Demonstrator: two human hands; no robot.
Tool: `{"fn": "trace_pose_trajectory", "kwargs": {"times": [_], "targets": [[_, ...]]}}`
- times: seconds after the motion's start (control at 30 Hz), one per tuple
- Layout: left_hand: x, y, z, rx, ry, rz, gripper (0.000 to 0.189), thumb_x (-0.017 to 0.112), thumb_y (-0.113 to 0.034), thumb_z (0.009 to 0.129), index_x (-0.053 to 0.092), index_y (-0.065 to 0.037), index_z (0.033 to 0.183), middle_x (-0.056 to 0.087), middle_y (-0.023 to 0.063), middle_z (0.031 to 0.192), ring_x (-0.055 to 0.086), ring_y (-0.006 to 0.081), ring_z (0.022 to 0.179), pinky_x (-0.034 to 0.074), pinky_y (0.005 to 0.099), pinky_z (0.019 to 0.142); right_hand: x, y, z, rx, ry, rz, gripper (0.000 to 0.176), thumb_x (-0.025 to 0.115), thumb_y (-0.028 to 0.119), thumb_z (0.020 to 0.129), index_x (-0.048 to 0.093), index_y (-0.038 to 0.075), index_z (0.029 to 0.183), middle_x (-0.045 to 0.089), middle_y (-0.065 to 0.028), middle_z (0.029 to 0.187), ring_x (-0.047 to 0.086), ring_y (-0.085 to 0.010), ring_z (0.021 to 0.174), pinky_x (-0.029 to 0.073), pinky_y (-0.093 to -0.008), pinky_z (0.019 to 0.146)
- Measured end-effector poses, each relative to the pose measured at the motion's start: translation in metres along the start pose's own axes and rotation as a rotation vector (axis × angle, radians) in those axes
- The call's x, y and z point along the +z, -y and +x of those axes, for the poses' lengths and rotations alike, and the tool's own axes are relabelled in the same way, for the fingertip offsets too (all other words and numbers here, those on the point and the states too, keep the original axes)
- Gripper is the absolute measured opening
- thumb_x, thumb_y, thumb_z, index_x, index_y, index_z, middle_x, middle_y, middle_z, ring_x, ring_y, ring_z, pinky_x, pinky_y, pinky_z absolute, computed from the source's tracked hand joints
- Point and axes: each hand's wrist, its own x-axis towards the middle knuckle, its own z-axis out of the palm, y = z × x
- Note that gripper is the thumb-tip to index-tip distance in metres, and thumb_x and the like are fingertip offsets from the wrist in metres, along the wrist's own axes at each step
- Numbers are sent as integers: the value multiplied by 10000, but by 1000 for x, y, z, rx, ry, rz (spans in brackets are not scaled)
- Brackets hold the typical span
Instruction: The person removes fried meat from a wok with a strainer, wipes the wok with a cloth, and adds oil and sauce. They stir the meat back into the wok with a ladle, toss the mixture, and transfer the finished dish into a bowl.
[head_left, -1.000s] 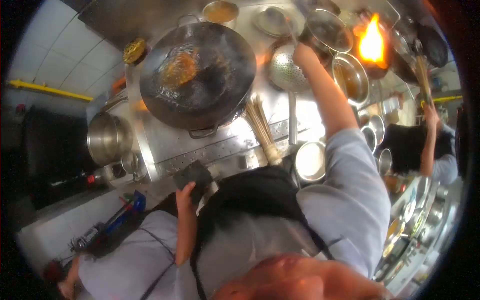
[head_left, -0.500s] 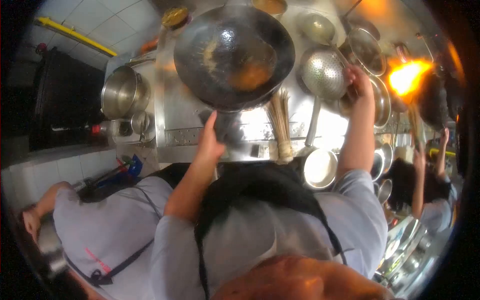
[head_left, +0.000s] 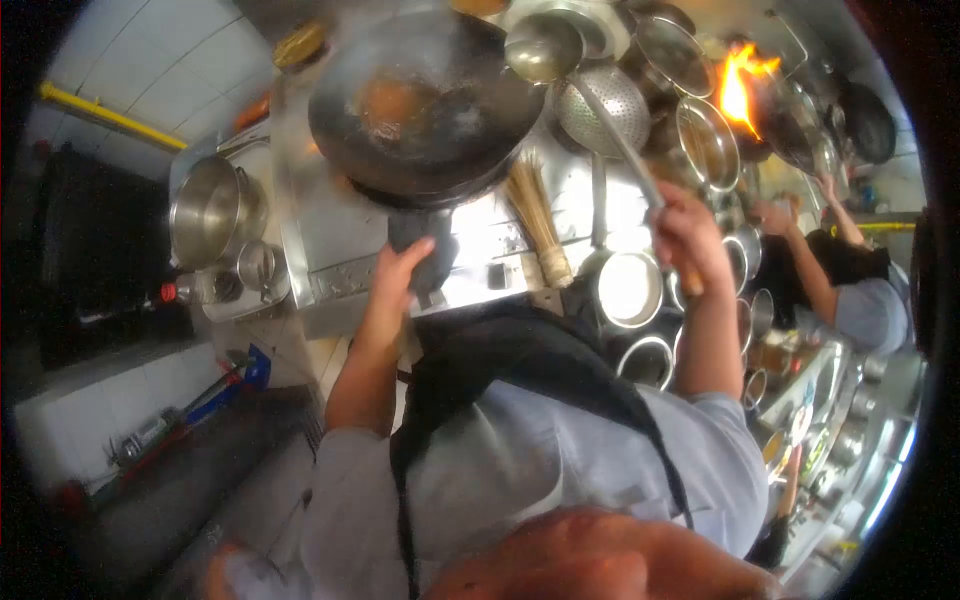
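Note:
My right hand (head_left: 690, 240) is wrapped round the long handle of a metal ladle (head_left: 543, 48), whose bowl hangs beside the wok's right rim. A big black wok (head_left: 335, 125) rests on the stove, with steam over it and reddish-brown liquid or food (head_left: 392, 102) inside. At the wok's near side my left hand (head_left: 395, 278) grips a dark folded cloth (head_left: 428, 240), its thumb laid across it. Whether the fingers beneath reach the wok's handle is hidden. Under the ladle lies a perforated skimmer (head_left: 610, 108). A bamboo wok brush (head_left: 535, 205) leans right of the wok.
Tall flames (head_left: 738, 90) rise at the back right, where another person's arms (head_left: 810, 265) work. Round strainers (head_left: 708, 143) stand nearby. A white-filled pot (head_left: 629, 289) sits close to my right forearm. On the left are a steel pot (head_left: 208, 215) and a yellow pipe (head_left: 110, 125).
My right hand has come back toward me, lifting the ladle across the skimmer. The view has shifted, and the person on my left has mostly gone out of it.

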Motion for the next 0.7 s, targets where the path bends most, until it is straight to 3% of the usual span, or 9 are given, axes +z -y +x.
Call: {"fn": "trace_pose_trajectory", "kwargs": {"times": [0.03, 0.1, 0.17, 0.2, 0.27, 0.43, 0.57, 0.63, 0.7], "targets": [[-2, -21, -21, -183, -68, -5, 446, 705, -88, 778, 560, 13, 1188, 657, 88, 1027, 636, 210, 902, 508, 337, 819, -3, -12, 0, 11, -47, -156, 612, 593, 76, 783, 409, -83, 1345, 542, -38, 645, 522, -112, 468, 431, -256, 405], [-44, -12, -34, -223, 52, 636, 536, 704, -102, 723, 531, 31, 1212, 644, 117, 1077, 622, 223, 958, 496, 344, 829, 4, -27, 3, -12, -174, -525, 617, 602, 81, 800, 408, 1, 1380, 582, -71, 683, 555, -117, 500, 440, -283, 439], [-64, 2, -42, -241, 133, 958, 574, 752, -164, 668, 535, 29, 1164, 612, 151, 1062, 594, 282, 984, 473, 384, 849, -1, -49, 18, -79, -263, -676, 627, 614, 88, 797, 419, 95, 1393, 635, -130, 752, 623, -196, 591, 482, -335, 548], [-65, 20, -49, -232, 147, 958, 574, 752, -164, 668, 535, 29, 1164, 612, 151, 1062, 594, 282, 984, 473, 384, 849, -4, -56, 31, -152, -297, -799, 621, 596, 110, 792, 422, 129, 1388, 661, -203, 847, 666, -323, 765, 505, -408, 696], [-72, 59, -63, 122, -272, 1638, 547, 776, -207, 637, 542, 18, 1077, 563, 183, 994, 540, 356, 990, 432, 450, 875, -1, -46, 61, -151, -372, -848, 588, 575, 118, 794, 438, 112, 1365, 658, -230, 896, 649, -369, 840, 495, -435, 752], [-84, 91, -67, 218, -410, 1597, 577, 796, -212, 592, 514, -5, 1051, 525, 188, 1010, 482, 403, 1020, 397, 502, 873, -55, -34, 232, -196, -447, -1071, 416, 539, 127, 780, 561, 20, 1182, 636, -279, 1007, 622, -415, 966, 487, -470, 836], [-73, 64, -75, 203, -516, 1548, 608, 793, -198, 604, 494, -7, 1098, 523, 195, 1089, 474, 394, 1074, 393, 495, 896, -84, -19, 368, 40, -30, -1742, 333, 565, 140, 789, 642, -10, 1076, 636, -278, 1026, 647, -383, 944, 505, -448, 816], [-61, 54, -83, 26, -544, 1548, 631, 777, -185, 630, 474, 5, 1150, 508, 213, 1141, 462, 404, 1107, 369, 500, 940, -116, -53, 460, -166, 24, -1668, 244, 567, 146, 832, 648, -21, 990, 675, -223, 900, 665, -340, 771, 532, -425, 717], [-57, 59, -86, -138, -557, 1522, 654, 762, -172, 657, 455, 17, 1202, 494, 230, 1194, 451, 415, 1139, 345, 506, 985, -108, -27, 418, 98, -87, 209, 155, 551, 132, 877, 619, -5, 847, 639, -127, 735, 602, -235, 588, 531, -338, 577]]}}
